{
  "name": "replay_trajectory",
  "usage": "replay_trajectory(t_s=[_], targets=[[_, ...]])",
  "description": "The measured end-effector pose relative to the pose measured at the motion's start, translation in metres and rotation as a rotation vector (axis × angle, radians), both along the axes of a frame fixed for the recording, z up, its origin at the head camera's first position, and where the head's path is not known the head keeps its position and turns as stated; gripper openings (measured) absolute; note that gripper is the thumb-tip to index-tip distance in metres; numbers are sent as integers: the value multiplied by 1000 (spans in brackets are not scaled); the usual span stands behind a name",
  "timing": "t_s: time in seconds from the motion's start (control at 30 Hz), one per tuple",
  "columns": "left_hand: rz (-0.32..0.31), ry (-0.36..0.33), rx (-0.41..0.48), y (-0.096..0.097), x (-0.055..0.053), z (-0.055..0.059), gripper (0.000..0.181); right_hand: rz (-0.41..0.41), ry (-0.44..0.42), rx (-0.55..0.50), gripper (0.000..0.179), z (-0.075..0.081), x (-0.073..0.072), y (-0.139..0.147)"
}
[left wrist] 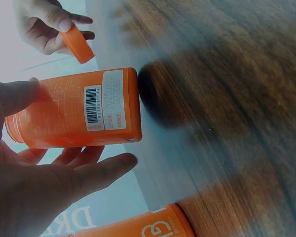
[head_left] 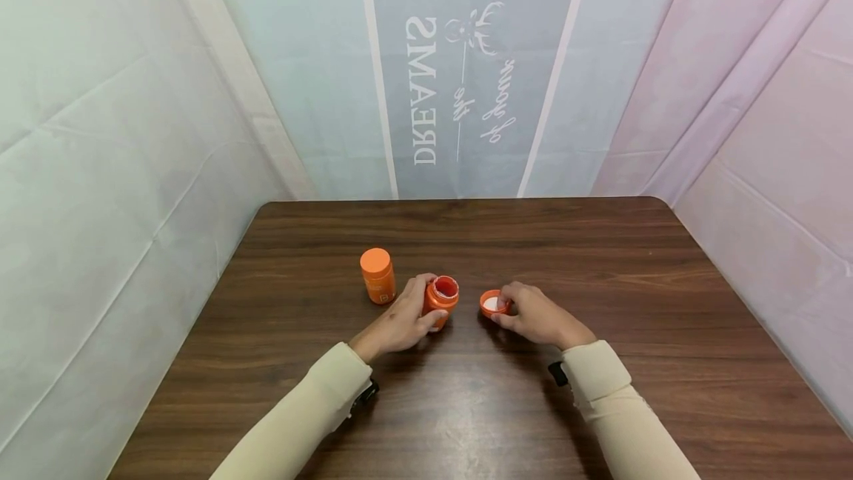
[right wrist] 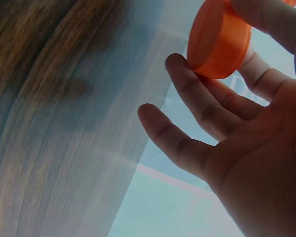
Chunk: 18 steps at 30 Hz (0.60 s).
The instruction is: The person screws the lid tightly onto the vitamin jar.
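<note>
Two grips: left hand (head_left: 397,321) clasps bottle (left wrist: 64,109), interior (head_left: 446,287) indistinct; right hand (head_left: 538,315) pinches cap (right wrist: 212,42). Cloth walls (head_left: 120,132) flank the wooden table (head_left: 666,302).

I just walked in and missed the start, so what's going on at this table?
A person's left hand holds an uncapped orange bottle, its mouth facing up. Their right hand holds an orange cap, white inner side up, to the right of that bottle and apart from it. A closed orange bottle stands upright on the dark wooden table, left of the uncapped one.
</note>
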<state>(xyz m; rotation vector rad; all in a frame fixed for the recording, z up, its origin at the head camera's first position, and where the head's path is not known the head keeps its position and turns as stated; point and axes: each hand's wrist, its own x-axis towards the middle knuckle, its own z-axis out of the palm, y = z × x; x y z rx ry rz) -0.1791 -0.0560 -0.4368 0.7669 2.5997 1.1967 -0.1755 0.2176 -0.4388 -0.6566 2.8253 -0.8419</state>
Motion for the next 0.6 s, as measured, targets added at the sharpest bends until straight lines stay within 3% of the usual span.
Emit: replay_trajectory(t_s=[0.23, 0.37, 0.5, 0.6], targets=[[-15, -6, 10, 2, -2, -1, 56, -21, 34, -68, 28, 2, 3, -6], [-21, -7, 13, 4, -2, -1, 55, -38, 37, -117, 53, 5, 4, -10], [-17, -7, 11, 6, -3, 0, 55, -57, 50, -99, 70, 9, 4, -13], [-18, -9, 6, 7, -3, 0, 56, -60, 61, -75, 67, 11, 4, -15]])
